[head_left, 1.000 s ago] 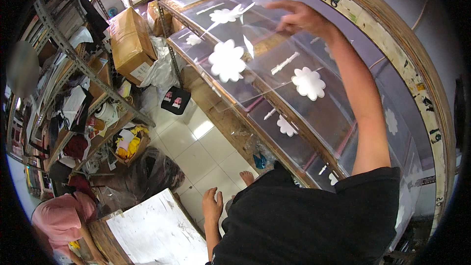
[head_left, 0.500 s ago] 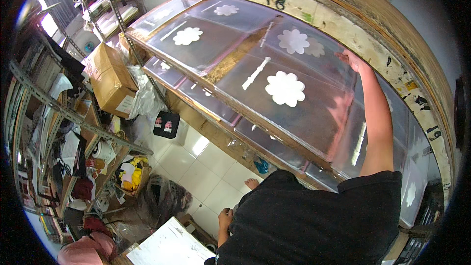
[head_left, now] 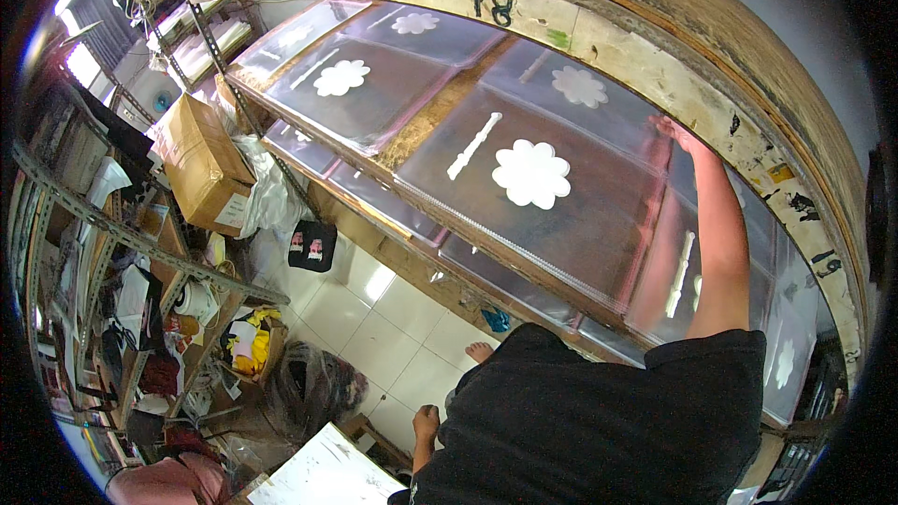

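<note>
My right arm stretches over a wooden rack shelf to the far right edge of a clear plastic sheet. The fingers of my right hand (head_left: 675, 133) are extended and touch or lie just above this edge. Nearer me lies another clear sheet with a bright white flower shape (head_left: 531, 174) and a white bar (head_left: 475, 146). Behind it shows a dimmer flower shape (head_left: 580, 87). My left hand (head_left: 427, 425) hangs low beside my black shirt, its fingers curled and nothing visible in them.
A thick wooden beam (head_left: 580, 33) curves above the shelf. More printed sheets (head_left: 341, 79) lie left of a bare wood strip (head_left: 449, 103), with others on lower levels. A metal shelf, a cardboard box (head_left: 204, 164) and a white-topped table (head_left: 327, 472) stand left and near. Tiled floor (head_left: 365, 332) lies between.
Two offset flower shapes at the back now appear as one dim flower, as the sheet there has shifted. My right hand stays near the same edge, slightly lower in view.
</note>
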A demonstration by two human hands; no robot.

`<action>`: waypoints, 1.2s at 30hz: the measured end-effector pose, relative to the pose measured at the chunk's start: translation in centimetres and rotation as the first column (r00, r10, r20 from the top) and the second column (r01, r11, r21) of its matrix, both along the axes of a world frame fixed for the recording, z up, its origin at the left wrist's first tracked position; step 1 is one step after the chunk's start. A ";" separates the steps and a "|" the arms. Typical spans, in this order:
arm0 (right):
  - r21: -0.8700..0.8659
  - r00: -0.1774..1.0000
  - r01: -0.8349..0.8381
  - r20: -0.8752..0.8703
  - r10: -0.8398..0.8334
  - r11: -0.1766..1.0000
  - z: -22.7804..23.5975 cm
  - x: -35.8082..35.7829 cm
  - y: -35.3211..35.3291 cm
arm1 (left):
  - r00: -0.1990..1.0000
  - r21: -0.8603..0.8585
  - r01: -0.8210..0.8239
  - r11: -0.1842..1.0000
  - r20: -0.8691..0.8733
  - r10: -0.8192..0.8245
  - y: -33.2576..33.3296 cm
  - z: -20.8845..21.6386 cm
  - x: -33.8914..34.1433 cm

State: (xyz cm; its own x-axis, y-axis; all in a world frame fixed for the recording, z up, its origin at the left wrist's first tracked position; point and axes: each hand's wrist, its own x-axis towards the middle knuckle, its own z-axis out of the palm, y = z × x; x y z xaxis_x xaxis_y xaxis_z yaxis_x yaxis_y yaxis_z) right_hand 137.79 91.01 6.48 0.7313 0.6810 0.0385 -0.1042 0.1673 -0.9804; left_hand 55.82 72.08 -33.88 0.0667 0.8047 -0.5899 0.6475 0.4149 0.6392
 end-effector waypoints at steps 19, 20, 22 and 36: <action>-0.390 0.281 0.600 0.920 0.272 0.699 -4.1 14.4 -0.7 | 1.000 0.031 -0.001 1.000 -0.024 0.002 0.6 -0.9 2.5; -0.536 0.316 0.541 0.843 0.435 0.648 -5.3 10.0 1.8 | 0.995 0.060 -0.018 0.998 -0.095 0.024 0.0 -0.1 1.5; -0.673 0.266 0.473 0.725 0.636 0.569 -3.5 3.5 2.9 | 0.991 0.113 -0.024 0.993 -0.129 0.039 -0.3 0.4 1.3; -0.697 -0.061 -0.198 0.710 0.701 0.689 11.6 -20.6 13.6 | 0.720 0.687 -0.555 0.468 0.116 0.684 -3.2 23.6 2.6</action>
